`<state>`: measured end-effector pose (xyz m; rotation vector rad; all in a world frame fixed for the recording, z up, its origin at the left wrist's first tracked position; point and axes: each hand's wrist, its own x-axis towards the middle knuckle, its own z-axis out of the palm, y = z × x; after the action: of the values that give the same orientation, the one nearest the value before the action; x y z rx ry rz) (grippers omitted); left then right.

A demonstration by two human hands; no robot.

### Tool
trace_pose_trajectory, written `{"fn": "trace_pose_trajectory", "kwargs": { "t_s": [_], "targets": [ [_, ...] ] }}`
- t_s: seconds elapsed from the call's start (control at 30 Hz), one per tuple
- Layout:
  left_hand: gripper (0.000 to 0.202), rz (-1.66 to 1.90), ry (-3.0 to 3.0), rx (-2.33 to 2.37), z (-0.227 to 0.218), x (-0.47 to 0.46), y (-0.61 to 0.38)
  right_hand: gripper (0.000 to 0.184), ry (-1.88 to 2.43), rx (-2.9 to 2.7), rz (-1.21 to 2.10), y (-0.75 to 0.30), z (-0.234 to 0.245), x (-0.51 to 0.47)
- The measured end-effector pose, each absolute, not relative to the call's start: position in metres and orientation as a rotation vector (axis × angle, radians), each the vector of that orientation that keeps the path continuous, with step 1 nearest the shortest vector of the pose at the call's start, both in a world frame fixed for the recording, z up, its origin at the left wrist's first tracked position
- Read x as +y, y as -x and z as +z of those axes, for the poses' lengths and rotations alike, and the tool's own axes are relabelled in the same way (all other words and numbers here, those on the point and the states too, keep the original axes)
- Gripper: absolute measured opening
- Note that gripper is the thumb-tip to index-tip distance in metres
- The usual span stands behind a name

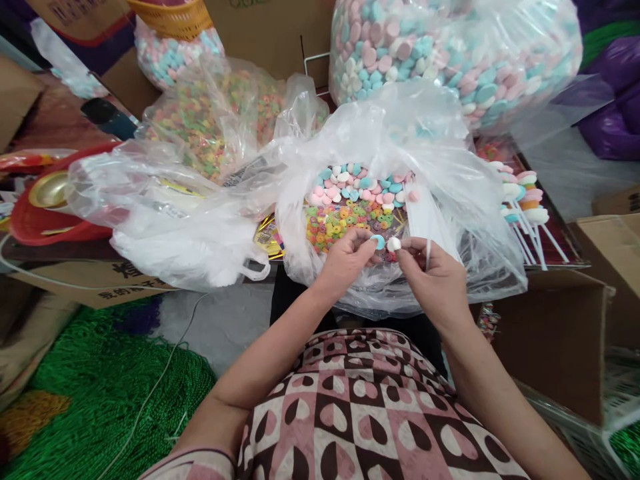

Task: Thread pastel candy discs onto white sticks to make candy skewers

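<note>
My left hand (347, 260) is closed, pinching a blue marshmallow (378, 241) between thumb and finger. Close beside it, my right hand (436, 275) grips a white marshmallow (394, 245) at its fingertips. A thin white stick (428, 255) shows against the right fingers; whether they hold it I cannot tell. Just beyond both hands lie many small ring-shaped gummy candies (340, 225) in mixed colours. Behind those is a pile of pink, blue and white marshmallows (345, 183). White sticks (423, 213) lie in a bundle to the right, all on a spread clear plastic bag (295, 247).
Finished-looking candy skewers (527, 200) rest at the table's right edge. Large bags of marshmallows (450, 67) and ring candies (215, 120) stand behind. A red basin (65, 227) is at left. An open cardboard box (545, 333) sits below right, green stringy material (115, 387) below left.
</note>
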<state>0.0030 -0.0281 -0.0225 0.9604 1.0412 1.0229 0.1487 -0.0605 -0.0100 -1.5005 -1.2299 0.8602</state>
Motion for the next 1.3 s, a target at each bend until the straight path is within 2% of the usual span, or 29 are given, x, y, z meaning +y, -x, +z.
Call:
{"fn": "trace_pose_trajectory", "kwargs": {
  "t_s": [0.13, 0.3, 0.4, 0.57, 0.7, 1.07, 1.3],
  "targets": [
    [0.012, 1.059, -1.159, 1.037, -0.026, -0.032, -0.006, 0.017, 1.597, -1.501, 0.568, -0.147, -0.012, -0.062],
    [0.024, 1.016, -1.096, 0.971, -0.024, -0.036, -0.008, 0.014, 1.612, -1.505, 0.576, -0.146, -0.01, -0.062],
    [0.034, 1.017, -0.986, 0.944, -0.022, -0.034, -0.009, 0.01, 1.57, -1.477, 0.674, -0.145, -0.006, -0.064],
    [0.035, 1.097, -0.83, 0.955, -0.015, -0.03, -0.002, 0.03, 1.363, -1.159, 1.211, -0.149, -0.003, -0.073],
    [0.035, 1.147, -0.767, 0.97, -0.012, -0.03, 0.002, 0.035, 1.254, -1.047, 1.424, -0.15, -0.008, -0.085],
    [0.048, 1.112, -0.713, 0.854, -0.022, -0.029, 0.005, 0.046, 1.417, -1.326, 1.444, -0.149, -0.009, -0.098],
    [0.045, 1.105, -0.842, 0.856, -0.027, -0.029, 0.004, 0.043, 1.493, -1.537, 1.274, -0.152, -0.003, -0.094]
  ]
}}
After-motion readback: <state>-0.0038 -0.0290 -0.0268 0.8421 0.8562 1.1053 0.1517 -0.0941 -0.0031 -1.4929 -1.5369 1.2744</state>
